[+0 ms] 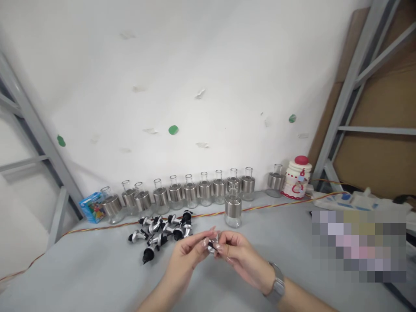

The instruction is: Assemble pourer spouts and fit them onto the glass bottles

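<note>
The held piece and the spouts are silver and black. The bottles are clear with silver bands, the jar cream with a red lid and red dots, the wire red and yellow, the counter grey, the wall white.

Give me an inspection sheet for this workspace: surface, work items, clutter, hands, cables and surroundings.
Surface: grey table; right side partly pixelated, contents unreadable there.
Work items: bottle row upright along the wall; front bottle upright, nearer the hands; silver-and-black pieces piled loosely.
Clutter: colourful box at left; red-topped jar at right.
Hands: left hand and right hand together hold a small silver-and-black part.
Cables: red-yellow twisted wire passes behind the front bottle.
Surroundings: white wall with green patches; grey metal frames both sides.
</note>
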Tool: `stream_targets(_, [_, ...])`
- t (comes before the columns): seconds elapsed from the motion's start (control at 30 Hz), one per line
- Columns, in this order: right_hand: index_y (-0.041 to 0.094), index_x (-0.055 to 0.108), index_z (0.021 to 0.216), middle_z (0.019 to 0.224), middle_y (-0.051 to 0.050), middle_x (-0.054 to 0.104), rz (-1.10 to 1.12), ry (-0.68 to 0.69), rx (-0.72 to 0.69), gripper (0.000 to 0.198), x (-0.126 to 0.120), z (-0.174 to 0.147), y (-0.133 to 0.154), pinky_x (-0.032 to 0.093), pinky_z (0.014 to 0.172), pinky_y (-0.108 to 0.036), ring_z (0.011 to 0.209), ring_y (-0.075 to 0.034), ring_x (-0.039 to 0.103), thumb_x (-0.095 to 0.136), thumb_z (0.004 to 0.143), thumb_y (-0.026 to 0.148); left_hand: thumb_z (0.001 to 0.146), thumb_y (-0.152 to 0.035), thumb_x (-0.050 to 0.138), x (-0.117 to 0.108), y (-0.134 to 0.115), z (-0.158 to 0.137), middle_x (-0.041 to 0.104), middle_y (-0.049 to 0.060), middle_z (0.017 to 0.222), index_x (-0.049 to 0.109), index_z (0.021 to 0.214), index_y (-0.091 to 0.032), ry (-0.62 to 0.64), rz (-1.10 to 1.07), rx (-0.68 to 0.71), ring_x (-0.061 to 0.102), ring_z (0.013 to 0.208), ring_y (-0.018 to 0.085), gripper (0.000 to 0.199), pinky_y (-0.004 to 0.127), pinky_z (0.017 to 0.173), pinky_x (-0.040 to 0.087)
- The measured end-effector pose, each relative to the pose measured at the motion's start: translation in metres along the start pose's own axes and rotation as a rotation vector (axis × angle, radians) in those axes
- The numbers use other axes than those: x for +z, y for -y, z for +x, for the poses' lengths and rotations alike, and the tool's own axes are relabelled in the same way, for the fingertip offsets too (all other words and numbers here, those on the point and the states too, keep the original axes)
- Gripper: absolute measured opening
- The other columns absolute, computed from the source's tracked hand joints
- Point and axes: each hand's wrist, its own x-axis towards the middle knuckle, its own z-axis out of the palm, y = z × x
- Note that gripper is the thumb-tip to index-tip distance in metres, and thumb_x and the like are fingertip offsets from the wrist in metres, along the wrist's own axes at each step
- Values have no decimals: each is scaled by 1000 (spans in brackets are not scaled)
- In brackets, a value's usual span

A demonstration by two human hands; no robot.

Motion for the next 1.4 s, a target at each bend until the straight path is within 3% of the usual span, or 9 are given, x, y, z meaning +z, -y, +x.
stream_targets(0.37, [16, 50, 54, 46, 5, 42, 1, 16, -20, 26, -1, 2, -5, 32, 60, -25, 54, -11, 44, 70, 64, 29, 72, -30, 62, 4, 1, -1, 62, 14, 108, 68, 89, -13, -54, -20, 9, 46, 113, 30, 25, 42, 90, 42])
stream_targets(0.7, [15, 52, 56, 55, 3, 50, 26, 17, 29, 22, -3, 0, -3, 32, 60, -25, 58, -12, 49, 72, 60, 25, 71, -27, 64, 4, 1, -1, 60, 14, 111, 68, 90, -13, -59, -31, -13, 48, 111, 29, 24, 41, 91, 41])
stream_targets(1.03, [17, 48, 52, 49, 4, 45, 10, -18, 12, 30, 6, 0, -4, 30, 59, -26, 55, -12, 43, 72, 58, 34, 72, -28, 62, 3, 6, -2, 64, 15, 104, 69, 84, -14, -98, -56, 6, 44, 115, 31, 19, 41, 85, 44])
stream_targets(1.4, [16, 46, 51, 49, 4, 43, 36, -6, 6, 31, 8, -2, -3, 30, 60, -25, 56, -12, 43, 72, 58, 32, 68, -23, 66, 6, 3, -2, 67, 14, 97, 70, 81, -13, -118, -114, -32, 60, 91, 25, 17, 34, 76, 47])
